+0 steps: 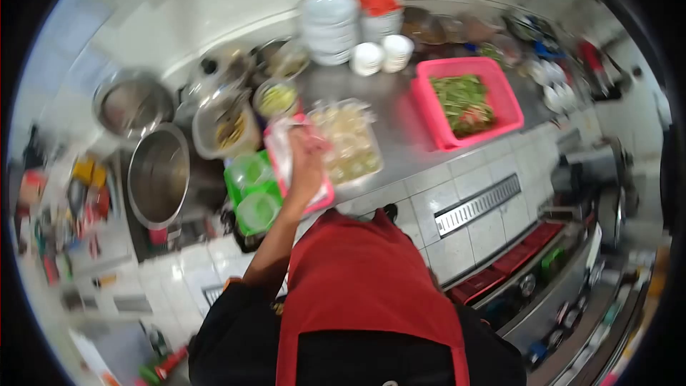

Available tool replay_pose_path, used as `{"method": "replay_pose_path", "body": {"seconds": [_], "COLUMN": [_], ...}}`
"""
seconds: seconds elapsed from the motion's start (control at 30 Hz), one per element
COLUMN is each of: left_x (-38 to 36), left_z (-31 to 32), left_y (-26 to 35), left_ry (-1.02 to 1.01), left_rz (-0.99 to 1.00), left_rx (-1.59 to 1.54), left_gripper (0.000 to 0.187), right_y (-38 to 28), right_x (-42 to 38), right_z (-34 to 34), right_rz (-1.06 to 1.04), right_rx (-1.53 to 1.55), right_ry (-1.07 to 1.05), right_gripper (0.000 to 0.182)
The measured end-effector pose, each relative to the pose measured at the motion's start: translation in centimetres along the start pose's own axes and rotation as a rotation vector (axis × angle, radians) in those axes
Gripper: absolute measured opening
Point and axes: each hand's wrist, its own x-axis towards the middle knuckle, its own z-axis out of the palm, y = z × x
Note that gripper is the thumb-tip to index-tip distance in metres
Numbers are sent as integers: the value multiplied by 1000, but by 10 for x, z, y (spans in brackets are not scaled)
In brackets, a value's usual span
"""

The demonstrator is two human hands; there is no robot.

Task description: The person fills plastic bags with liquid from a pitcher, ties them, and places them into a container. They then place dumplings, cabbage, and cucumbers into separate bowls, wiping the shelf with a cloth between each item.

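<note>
My left hand (307,146) reaches over a narrow pink tray (319,201) and touches something white and pink in it, perhaps cloth or plastic; blur hides the fingers and what they hold, if anything. Just right of it lies a clear plastic-wrapped pack (350,144) of pale round items. A green tray (248,223) with translucent round containers is on the left side of the pink tray. Behind the hand stands a tub of chopped pale green food (277,99). My right hand does not show.
A pink basin (509,96) of leafy greens sits right on the steel counter (393,111). White bowls (329,28) and cups (382,56) are stacked at the back. Large metal pots (158,175) stand at the left. Below the counter, a drain grate (477,205) crosses the tiled floor.
</note>
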Motion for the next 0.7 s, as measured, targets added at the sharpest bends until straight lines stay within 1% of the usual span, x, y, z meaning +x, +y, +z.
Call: {"method": "replay_pose_path", "body": {"seconds": [0.03, 0.07, 0.1, 0.13, 0.17, 0.2, 0.23, 0.27, 0.3, 0.33, 0.37, 0.4, 0.43, 0.47, 0.5, 0.57, 0.6, 0.63, 0.7], "left_x": [3, 19, 18, 40, 62, 62, 65, 56, 48, 47, 48, 60, 67, 69, 64, 58, 52, 47, 44], "left_z": [22, 57, 73, 61, 50, 28, 14, -2, -4, -10, -20, -24, -31, -28, -23, -14, -2, 1, -1], "left_y": [-50, -97, -144, -100, -44, 0, -53, -91, -107, -112, -114, -130, -129, -126, -123, -111, -106, -106, -109], "left_ry": [80, 169, 173, 326, 509, 645, 707, 841, 782, 757, 735, 725, 755, 786, 793, 746, 646, 655, 473], "left_rz": [235, -66, -49, 22, 47, 76, 250, 315, 103, 110, 116, 116, 157, 193, 191, 45, -8, -1, -141], "left_rx": [382, 80, 95, -112, -477, -687, -291, 488, 520, 542, 571, 583, 385, 179, 179, 677, 509, 501, 589], "left_gripper": [30, 27, 22, 17, 14, 13, 16, 22, 26, 26, 25, 25, 26, 27, 27, 31, 28, 28, 28], "right_y": [-21, -54, -88, -111, -127, -156, -164, -165, -156, -157, -155, -158, -150, -140, -128, -109, -95, -82, 3], "right_x": [-41, -74, -96, -102, -106, -114, -111, -108, -109, -115, -118, -112, -115, -115, -117, -118, -118, -124, -89], "right_z": [1, -14, -29, -52, -67, -88, -80, -80, -77, -81, -88, -94, -91, -95, -98, -105, -111, -119, -62], "right_rz": [247, 359, 445, 533, 598, 643, 687, 754, 806, 761, 757, 713, 662, 681, 677, 851, 758, 667, 422], "right_rx": [153, 207, 271, 352, 453, 547, 611, 724, 815, 708, 709, 767, 825, 752, 747, 894, 733, 574, 386], "right_ry": [-39, -35, -10, 38, 84, 117, 172, 239, 291, 321, 315, 268, 229, 148, 150, 162, 211, 258, 319], "right_gripper": [37, 36, 35, 34, 34, 33, 33, 34, 35, 36, 36, 36, 36, 35, 35, 34, 33, 31, 28]}}
